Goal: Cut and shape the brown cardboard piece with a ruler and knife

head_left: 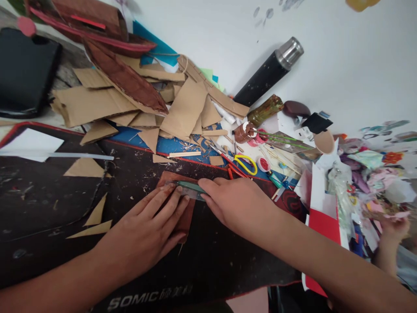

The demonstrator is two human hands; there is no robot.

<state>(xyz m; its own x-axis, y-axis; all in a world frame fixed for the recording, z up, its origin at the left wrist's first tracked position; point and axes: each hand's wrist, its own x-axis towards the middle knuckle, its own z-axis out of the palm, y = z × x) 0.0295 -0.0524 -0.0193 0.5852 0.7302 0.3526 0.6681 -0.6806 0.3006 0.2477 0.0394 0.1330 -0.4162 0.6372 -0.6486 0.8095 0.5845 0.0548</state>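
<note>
My right hand (pixel 233 200) is closed around a green utility knife (pixel 192 187), whose front end lies along a clear ruler (pixel 190 192). Under the ruler is a piece of cardboard painted brown (pixel 186 217). With its fingers stretched out, my left hand (pixel 153 221) presses the ruler and the cardboard down on the black desk mat (pixel 228 265). The knife's tip is close to my left fingertips, and the blade itself cannot be made out. Red-handled pliers (pixel 236 171) and yellow-handled scissors (pixel 246 164) lie just beyond my right hand.
Cardboard scraps (pixel 185 108) and brown model boat hulls (pixel 127 78) pile up at the back. A black thermos (pixel 267 74) leans by the wall, near a brown paint jar (pixel 244 131). Cardboard offcuts (pixel 97 211) lie left. At far right shows another person's hand (pixel 394 230).
</note>
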